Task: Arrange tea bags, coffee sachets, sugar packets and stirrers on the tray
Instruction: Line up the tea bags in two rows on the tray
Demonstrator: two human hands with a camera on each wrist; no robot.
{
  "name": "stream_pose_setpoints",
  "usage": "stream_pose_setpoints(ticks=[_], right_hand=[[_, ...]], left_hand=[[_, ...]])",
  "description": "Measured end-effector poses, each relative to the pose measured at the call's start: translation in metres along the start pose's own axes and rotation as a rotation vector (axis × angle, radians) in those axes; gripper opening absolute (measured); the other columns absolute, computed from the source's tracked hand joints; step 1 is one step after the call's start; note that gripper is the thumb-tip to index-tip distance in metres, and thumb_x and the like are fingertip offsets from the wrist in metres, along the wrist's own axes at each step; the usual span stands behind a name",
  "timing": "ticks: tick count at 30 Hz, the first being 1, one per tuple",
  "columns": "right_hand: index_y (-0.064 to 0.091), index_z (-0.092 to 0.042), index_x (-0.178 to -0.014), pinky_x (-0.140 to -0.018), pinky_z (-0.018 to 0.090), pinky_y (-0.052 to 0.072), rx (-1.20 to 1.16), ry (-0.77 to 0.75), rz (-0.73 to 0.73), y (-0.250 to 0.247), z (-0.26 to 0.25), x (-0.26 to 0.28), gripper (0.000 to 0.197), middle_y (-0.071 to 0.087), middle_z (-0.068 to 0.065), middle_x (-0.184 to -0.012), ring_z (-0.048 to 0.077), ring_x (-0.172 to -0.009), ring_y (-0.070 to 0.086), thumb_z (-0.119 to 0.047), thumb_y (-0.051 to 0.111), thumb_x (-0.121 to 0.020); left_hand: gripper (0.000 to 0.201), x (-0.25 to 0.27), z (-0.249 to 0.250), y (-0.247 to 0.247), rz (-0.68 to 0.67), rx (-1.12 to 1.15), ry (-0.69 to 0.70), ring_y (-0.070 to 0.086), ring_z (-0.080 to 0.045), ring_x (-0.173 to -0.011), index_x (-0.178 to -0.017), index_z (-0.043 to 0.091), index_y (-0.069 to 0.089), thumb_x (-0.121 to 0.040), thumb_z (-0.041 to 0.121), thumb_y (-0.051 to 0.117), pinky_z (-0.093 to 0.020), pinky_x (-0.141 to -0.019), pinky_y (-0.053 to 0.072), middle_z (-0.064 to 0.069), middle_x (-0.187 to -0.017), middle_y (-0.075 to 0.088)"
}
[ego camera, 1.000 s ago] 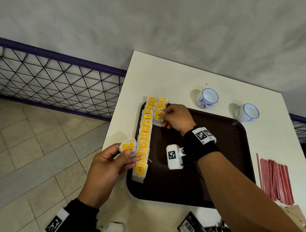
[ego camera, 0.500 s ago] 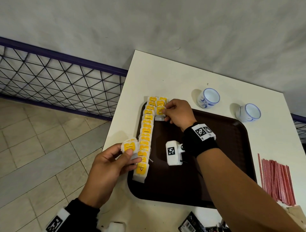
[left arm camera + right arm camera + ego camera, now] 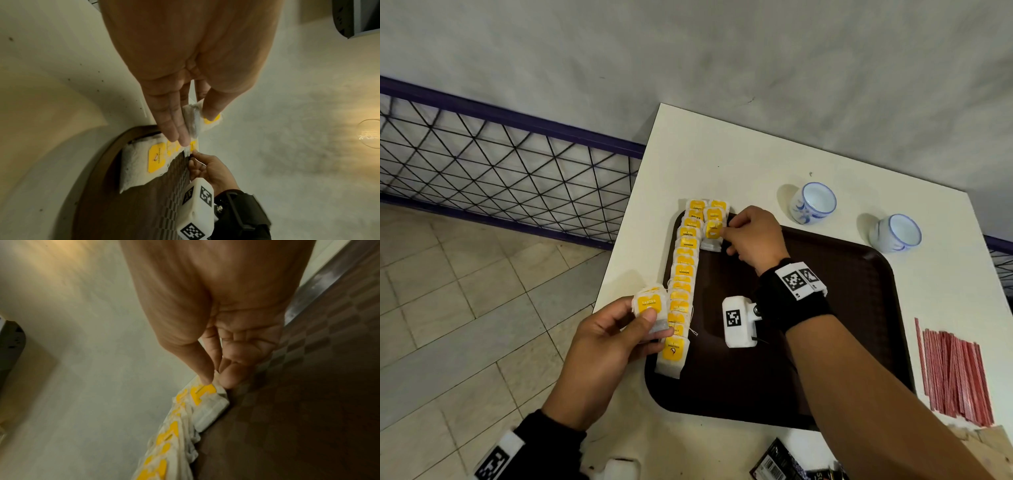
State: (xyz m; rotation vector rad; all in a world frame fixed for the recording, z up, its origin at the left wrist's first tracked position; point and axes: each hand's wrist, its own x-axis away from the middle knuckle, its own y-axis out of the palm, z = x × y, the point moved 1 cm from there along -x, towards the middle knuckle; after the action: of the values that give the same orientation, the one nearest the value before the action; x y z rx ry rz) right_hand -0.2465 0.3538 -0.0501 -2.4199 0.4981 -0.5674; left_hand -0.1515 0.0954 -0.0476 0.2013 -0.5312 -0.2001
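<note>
Pinching tea bag (image 3: pixel 713 230) between right hand (image 3: pixel 751 236) fingertips.

Tea bags (image 3: pixel 684 274): white w/ yellow labels. Tray (image 3: pixel 825 342): dark brown, faint checker texture. Desk (image 3: pixel 722 164): off-white. Cups (image 3: pixel 813 202): white w/ blue pattern. Stirrers (image 3: pixel 955 373): red. Railing (image 3: pixel 500 164): purple frame, black mesh.

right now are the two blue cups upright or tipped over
Upright. Both blue cups stand on the table beyond the tray, their open mouths facing up. The insides look white; contents cannot be told.
</note>
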Motion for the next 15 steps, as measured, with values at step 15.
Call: stream_pose_setpoints(ticks=[15], right_hand=[[0.072,-0.008,-0.093,-0.048,0.022,0.046,-0.357,-0.293,-0.454,-0.003,-0.022,0.112,0.007,0.069,0.013,-0.083,0.032,-0.062,0.064,-0.005,0.074,-0.087]], left_hand=[[0.021,-0.002,0.001,0.004,0.013,-0.004,0.052,0.077,-0.027,-0.091,-0.105,0.009,0.076,-0.086,0.012,0.069,-0.036,-0.077,0.064,-0.009,-0.097,0.080]])
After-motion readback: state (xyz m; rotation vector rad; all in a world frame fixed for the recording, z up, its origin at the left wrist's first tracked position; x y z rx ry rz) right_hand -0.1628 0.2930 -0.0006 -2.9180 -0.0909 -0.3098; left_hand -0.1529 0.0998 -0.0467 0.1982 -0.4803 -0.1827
